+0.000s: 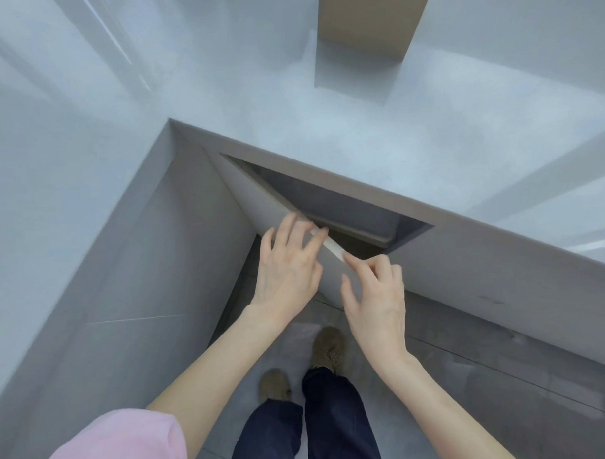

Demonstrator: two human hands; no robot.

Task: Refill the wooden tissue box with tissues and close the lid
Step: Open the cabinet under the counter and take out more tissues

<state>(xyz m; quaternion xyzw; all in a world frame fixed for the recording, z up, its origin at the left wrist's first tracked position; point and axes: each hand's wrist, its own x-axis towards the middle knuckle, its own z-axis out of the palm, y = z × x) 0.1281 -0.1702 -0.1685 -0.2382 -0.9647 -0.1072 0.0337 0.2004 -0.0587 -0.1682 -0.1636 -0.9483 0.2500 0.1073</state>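
Note:
A tan wooden tissue box (372, 21) stands on the pale countertop (325, 125) at the far top of the view, well away from both hands. Below the counter's edge a grey cabinet door (255, 200) is swung partly open toward the left. My left hand (288, 264) lies against the door's outer face with its fingertips curled over the free edge. My right hand (375, 292) pinches the same edge a little lower with thumb and forefinger. No tissues are in view.
Behind the door the cabinet opening (345, 210) is dark, with a shelf edge showing inside. Grey cabinet fronts (141, 269) run along the left and right of a corner. My feet in brown shoes (329, 348) stand on a grey tiled floor.

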